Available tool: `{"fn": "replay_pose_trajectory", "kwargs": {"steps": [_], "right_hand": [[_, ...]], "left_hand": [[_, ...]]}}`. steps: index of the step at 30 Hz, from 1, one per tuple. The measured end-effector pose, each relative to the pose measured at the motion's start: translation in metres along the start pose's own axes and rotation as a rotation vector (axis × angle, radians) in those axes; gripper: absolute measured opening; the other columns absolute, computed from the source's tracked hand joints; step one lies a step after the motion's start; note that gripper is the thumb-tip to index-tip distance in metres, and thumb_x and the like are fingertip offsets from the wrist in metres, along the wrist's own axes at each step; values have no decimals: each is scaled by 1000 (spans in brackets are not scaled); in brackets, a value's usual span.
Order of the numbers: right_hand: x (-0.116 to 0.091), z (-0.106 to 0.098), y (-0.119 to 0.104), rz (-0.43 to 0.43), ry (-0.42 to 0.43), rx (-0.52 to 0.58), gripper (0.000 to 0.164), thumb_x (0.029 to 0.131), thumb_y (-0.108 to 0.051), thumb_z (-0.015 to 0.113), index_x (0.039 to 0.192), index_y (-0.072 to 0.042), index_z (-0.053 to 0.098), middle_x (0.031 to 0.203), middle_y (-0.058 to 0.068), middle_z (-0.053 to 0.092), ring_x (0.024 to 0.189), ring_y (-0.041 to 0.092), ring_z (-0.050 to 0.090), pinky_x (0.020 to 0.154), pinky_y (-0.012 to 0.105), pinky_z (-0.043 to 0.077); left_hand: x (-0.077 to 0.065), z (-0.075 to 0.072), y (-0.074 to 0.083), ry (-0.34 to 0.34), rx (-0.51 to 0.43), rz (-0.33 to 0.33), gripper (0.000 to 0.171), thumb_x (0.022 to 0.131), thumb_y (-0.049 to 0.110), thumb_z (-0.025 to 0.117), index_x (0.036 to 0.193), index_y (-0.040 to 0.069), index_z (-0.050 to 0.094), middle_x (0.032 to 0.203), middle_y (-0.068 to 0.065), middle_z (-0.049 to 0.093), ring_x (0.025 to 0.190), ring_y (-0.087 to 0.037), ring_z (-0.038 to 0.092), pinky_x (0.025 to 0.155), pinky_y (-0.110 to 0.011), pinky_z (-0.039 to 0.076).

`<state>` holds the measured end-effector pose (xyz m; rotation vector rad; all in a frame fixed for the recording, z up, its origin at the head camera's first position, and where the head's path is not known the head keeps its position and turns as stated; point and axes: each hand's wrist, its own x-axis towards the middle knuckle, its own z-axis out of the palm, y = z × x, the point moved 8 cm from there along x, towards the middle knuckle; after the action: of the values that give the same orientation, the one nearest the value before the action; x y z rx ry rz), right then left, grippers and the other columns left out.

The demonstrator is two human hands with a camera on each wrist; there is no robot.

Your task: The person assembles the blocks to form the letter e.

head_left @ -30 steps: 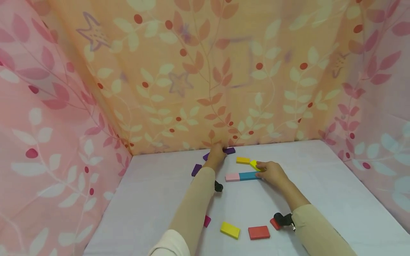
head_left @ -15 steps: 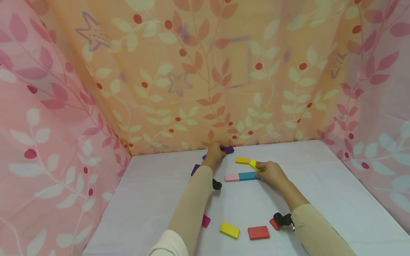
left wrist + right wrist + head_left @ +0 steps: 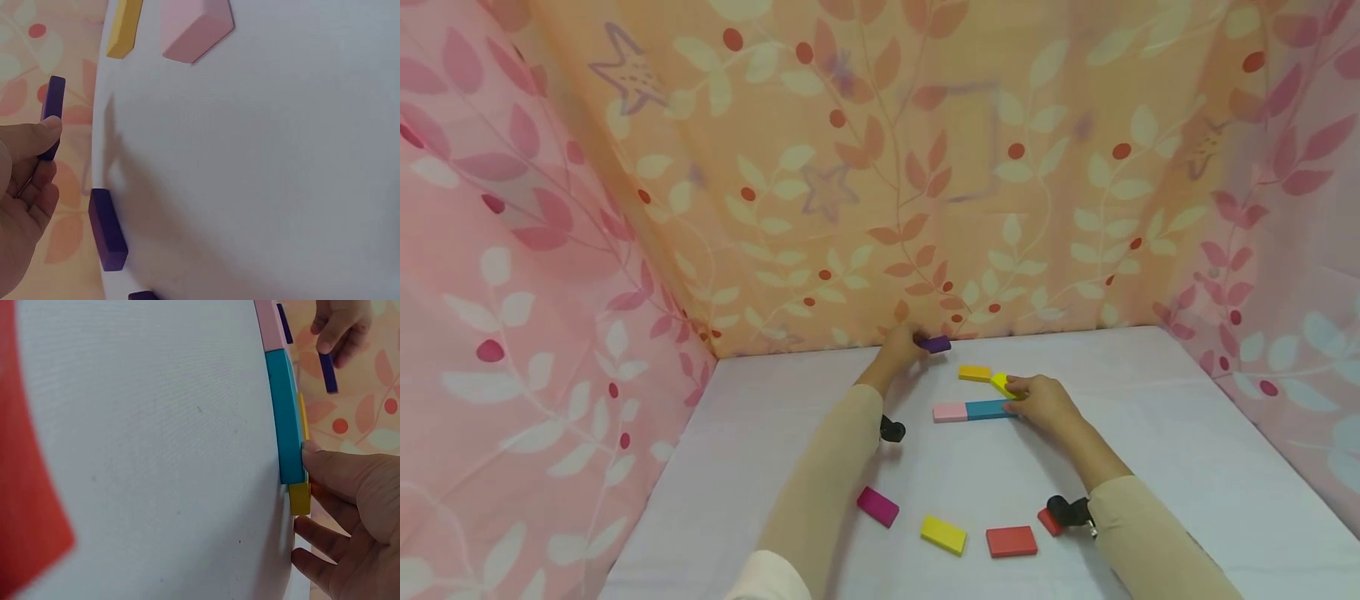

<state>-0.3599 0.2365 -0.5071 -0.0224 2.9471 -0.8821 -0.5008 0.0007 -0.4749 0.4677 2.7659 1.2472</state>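
Reaching diagonally across the white surface [image 3: 737, 467] with the left arm [image 3: 820, 483], nearly straight. Just right of that forearm: magenta block [image 3: 877, 507], flat, long axis slanting down to the right. At the far edge, pinching a purple block [image 3: 937, 344] between thumb and fingers of the left hand [image 3: 901, 347]; holding it raised before the floral curtain [image 3: 880, 167], long axis roughly left-right, free end pointing right. Visible from the left wrist: two further purple blocks [image 3: 107, 231] at the surface's far edge, one cut off by the frame.

Next, near side: yellow block [image 3: 943, 535], slanting like the magenta. Farther back: pink block [image 3: 950, 412], end to end with a blue block [image 3: 990, 409], both aligned left-right. Behind these: orange block [image 3: 974, 373], also left-right, meeting at its right end a bright yellow block [image 3: 1002, 384] slanted down to the right.

Near side again: red block [image 3: 1011, 542], lying left-right. Reaching in from the right with the right arm [image 3: 1150, 533], angled inward; gripping the bright yellow block with the right hand [image 3: 1043, 402], thumb by the blue block's right end, fingers on the far side. Below that wrist: second red block [image 3: 1049, 522], partly hidden by a black wrist camera [image 3: 1067, 510].
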Motion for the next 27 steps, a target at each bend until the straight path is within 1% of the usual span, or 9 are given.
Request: {"fn": "replay_pose_trajectory", "kwargs": {"steps": [4, 7, 10, 13, 15, 17, 19, 23, 27], "right_hand": [[0, -1, 0, -15, 8, 6, 49, 92, -27, 78, 135, -5, 67, 149, 13, 56, 140, 47, 44, 114, 65, 32], [0, -1, 0, -18, 9, -2, 49, 92, -27, 78, 134, -5, 67, 149, 13, 56, 140, 47, 44, 114, 65, 32], [-1, -1, -1, -9, 2, -5, 49, 92, -27, 78, 135, -6, 67, 149, 13, 56, 140, 47, 43, 113, 65, 32], [-2, -2, -1, 2, -4, -1, 50, 91, -27, 78, 135, -6, 67, 149, 14, 56, 141, 47, 43, 114, 65, 32], [-2, -2, -1, 7, -10, 1, 50, 92, -27, 78, 136, -6, 66, 149, 13, 55, 141, 47, 42, 114, 65, 32], [-2, -1, -1, 9, -15, 2, 51, 92, -27, 78, 136, -6, 66, 150, 13, 54, 142, 46, 42, 114, 65, 32], [-2, -1, -1, 7, -18, 6, 51, 92, -26, 78, 136, -5, 65, 150, 13, 54, 142, 46, 42, 114, 65, 31], [-2, -2, -1, 8, -18, 14, 51, 92, -27, 78, 137, -5, 65, 151, 12, 54, 142, 46, 41, 114, 65, 31], [-3, -1, 0, 14, -21, 20, 52, 92, -27, 78, 137, -5, 64, 151, 12, 54, 142, 47, 41, 114, 65, 31]], "left_hand": [[-7, -5, 7, -8, 62, 84, 31, 82, 1, 83, 111, 5, 72, 113, -7, 73, 104, -19, 66, 101, -33, 50], [-13, -6, 9, -20, 62, 136, 35, 80, -2, 84, 113, 1, 72, 113, -10, 75, 106, -22, 68, 100, -33, 52], [-20, -6, 9, -32, 48, 169, 50, 80, -2, 85, 127, -2, 67, 112, -12, 75, 104, -23, 69, 98, -33, 53], [-27, -5, 4, -36, 33, 160, 57, 79, 0, 86, 133, -1, 65, 110, -9, 75, 100, -21, 69, 96, -31, 54], [-31, -4, 0, -34, 29, 140, 54, 79, 1, 86, 130, 1, 67, 108, -8, 75, 98, -20, 68, 94, -31, 54], [-36, -3, -4, -29, 29, 116, 41, 80, 3, 87, 118, 3, 72, 106, -8, 75, 96, -19, 68, 92, -30, 55], [-39, -2, -7, -22, 37, 109, 34, 79, 4, 87, 111, 5, 75, 104, -7, 75, 94, -18, 68, 90, -30, 55], [-45, 2, -10, -20, 50, 85, 33, 81, 8, 88, 111, 8, 76, 104, -4, 74, 94, -15, 66, 90, -29, 54], [-51, 9, -9, -47, 55, 55, 33, 82, 10, 86, 113, 9, 76, 105, -2, 75, 95, -14, 66, 93, -30, 54]]}}
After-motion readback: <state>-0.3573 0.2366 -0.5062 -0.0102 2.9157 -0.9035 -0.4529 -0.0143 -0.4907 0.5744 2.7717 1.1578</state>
